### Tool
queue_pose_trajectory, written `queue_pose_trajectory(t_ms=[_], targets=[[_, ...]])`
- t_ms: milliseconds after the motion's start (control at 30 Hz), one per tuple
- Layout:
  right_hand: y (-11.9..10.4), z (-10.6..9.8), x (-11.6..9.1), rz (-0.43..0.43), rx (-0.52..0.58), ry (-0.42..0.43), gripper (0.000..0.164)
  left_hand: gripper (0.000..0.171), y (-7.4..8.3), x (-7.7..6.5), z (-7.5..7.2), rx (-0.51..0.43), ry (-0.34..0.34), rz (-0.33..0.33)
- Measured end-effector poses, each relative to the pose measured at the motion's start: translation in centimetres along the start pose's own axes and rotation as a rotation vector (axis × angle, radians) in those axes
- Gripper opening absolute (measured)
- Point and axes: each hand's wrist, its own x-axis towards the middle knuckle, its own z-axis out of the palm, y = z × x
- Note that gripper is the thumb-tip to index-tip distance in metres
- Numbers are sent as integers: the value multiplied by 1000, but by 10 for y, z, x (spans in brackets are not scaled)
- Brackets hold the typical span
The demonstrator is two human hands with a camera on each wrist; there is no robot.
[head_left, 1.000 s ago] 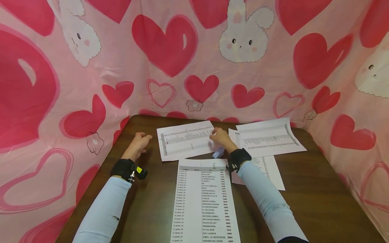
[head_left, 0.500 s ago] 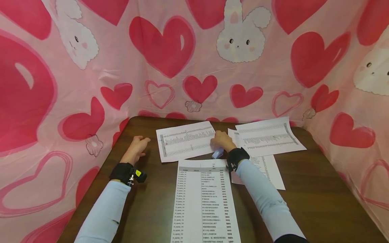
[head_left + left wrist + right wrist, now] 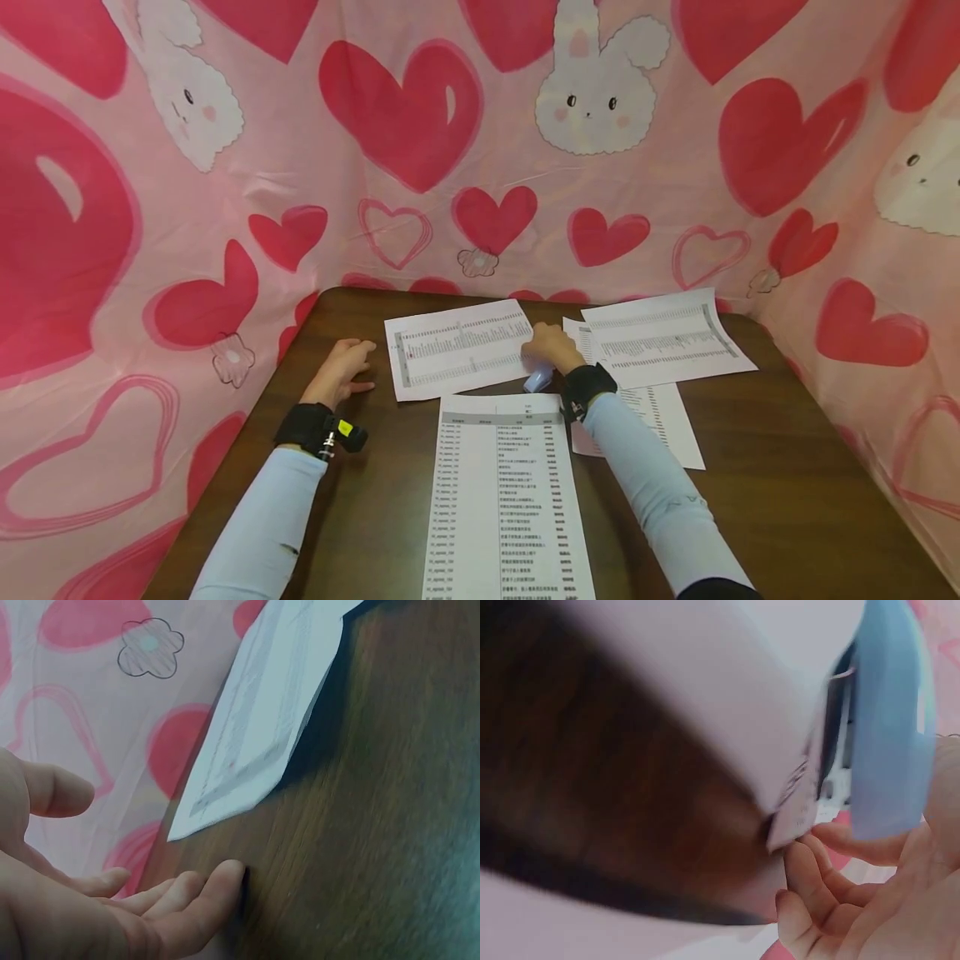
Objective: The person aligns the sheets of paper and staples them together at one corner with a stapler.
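- Head: the right hand (image 3: 553, 346) pinches the far-left sheet (image 3: 461, 350) at its right edge; best kept low and level. Bare table (image 3: 360, 517) lies leftward; overlapping sheets (image 3: 667, 337) crowd the right.
- Left wrist: the left hand holds nothing — fingers loose, apart from the sheet; pressing its end could steady it.
- Right wrist: a light corner grip should avoid creasing — the blue stapler (image 3: 892, 727) leaves little room.

The right hand (image 3: 551, 347) hides the left sheet's (image 3: 459, 348) right corner and part of what seems a stapler (image 3: 537, 381).
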Motion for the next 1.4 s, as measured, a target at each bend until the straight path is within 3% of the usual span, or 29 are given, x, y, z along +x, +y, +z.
queue_pose_trajectory(t_ms=[300,767,1067,1133,1300,1400], targets=[[-6,-1,-1,-30,38,-35,35,71,0,0,8,-32,-51,-6],[-7,2,2,-10,20,-59,35,71,-2,3,10,-57,-44,-22],[-10,0,3,-11,32,-78,36,75,-7,6,15,-266,-1,-19],[-9,0,3,-10,34,-82,39,65,-8,6,16,-323,-1,-24],[-6,0,5,0,57,-84,41,18,-9,5,16,-427,-30,-35],[-5,0,5,-2,69,-83,39,10,-9,4,15,-488,-49,-55]])
